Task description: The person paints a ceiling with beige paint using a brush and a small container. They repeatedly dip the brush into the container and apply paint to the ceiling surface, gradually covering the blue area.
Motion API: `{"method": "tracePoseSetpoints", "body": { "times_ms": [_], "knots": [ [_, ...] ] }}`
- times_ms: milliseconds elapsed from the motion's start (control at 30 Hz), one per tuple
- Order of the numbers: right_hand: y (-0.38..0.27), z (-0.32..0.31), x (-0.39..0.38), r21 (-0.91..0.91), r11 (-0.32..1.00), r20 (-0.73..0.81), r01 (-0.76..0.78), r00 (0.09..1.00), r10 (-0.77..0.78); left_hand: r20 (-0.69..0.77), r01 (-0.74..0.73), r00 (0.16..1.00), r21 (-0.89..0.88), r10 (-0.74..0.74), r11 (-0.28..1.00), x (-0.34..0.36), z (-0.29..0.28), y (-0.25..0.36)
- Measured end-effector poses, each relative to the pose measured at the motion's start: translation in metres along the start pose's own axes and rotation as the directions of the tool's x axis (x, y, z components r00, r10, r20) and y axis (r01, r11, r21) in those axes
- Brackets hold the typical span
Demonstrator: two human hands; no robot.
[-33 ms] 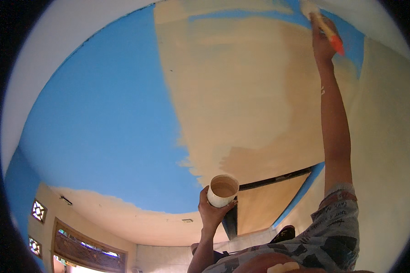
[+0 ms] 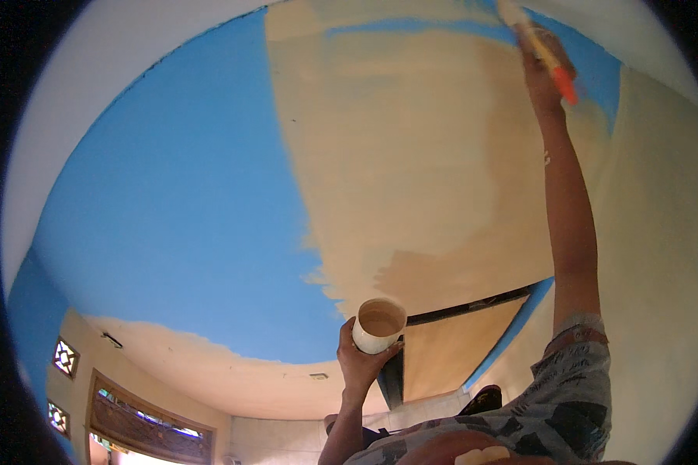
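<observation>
My right hand [image 2: 547,66] is raised high, its fingers wrapped round the handle of a paintbrush [image 2: 564,84] with an orange-red end. The pale bristle end lies against the top of the wall [image 2: 411,155], close to the ceiling, and is blurred. Lower down, my left hand [image 2: 358,360] grips a white cup [image 2: 376,342] from below and the side. Beige-brown paint [image 2: 381,316] shows inside the cup, which is tilted a little toward me. Beige paint covers the wall's right part, with darker patches, while the left part [image 2: 171,194] is blue.
Below the wall's painted area is a dark-framed door [image 2: 461,341] with a light brown panel. A beige side wall [image 2: 667,232] stands close on the right, and the pale ceiling [image 2: 70,101] meets the wall above. A wooden-framed opening [image 2: 151,422] is at lower left.
My right hand and the paintbrush have shifted slightly to the left along the top of the wall. My left hand and the cup have hardly moved.
</observation>
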State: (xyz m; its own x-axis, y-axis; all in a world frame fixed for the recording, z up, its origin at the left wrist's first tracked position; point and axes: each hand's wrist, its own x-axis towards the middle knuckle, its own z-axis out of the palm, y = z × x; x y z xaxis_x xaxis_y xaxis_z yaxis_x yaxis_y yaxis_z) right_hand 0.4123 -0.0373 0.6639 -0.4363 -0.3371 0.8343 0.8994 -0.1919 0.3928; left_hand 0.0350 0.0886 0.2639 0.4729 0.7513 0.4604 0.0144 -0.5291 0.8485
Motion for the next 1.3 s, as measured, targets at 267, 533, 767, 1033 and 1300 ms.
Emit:
{"method": "tracePoseSetpoints", "body": {
  "times_ms": [267, 533, 767, 1033, 1300],
  "knots": [
    [-0.105, 0.112, 0.026, 0.244, 0.898, 0.330, 0.366, 0.840, -0.432, -0.082, -0.015, 0.997, -0.007, 0.014, 1.000, 0.009, -0.015, 0.000],
    [-0.100, 0.176, 0.052, 0.178, 0.782, 0.283, 0.597, 0.730, -0.622, -0.132, -0.023, 0.991, -0.001, 0.023, 1.000, 0.011, -0.015, -0.001],
    [-0.013, 0.114, 0.040, 0.380, 0.833, 0.287, 0.402, 0.805, -0.520, -0.072, -0.013, 0.997, -0.016, 0.011, 1.000, 0.019, -0.001, -0.004],
    [-0.016, 0.082, 0.025, 0.196, 0.912, 0.191, 0.360, 0.898, -0.395, -0.010, 0.004, 1.000, -0.004, -0.004, 1.000, 0.009, 0.008, -0.005],
    [-0.110, 0.226, 0.049, 0.294, 0.894, 0.283, 0.339, 0.862, -0.420, 0.004, 0.008, 1.000, -0.027, -0.008, 1.000, 0.030, 0.001, -0.004]
  ]
}}
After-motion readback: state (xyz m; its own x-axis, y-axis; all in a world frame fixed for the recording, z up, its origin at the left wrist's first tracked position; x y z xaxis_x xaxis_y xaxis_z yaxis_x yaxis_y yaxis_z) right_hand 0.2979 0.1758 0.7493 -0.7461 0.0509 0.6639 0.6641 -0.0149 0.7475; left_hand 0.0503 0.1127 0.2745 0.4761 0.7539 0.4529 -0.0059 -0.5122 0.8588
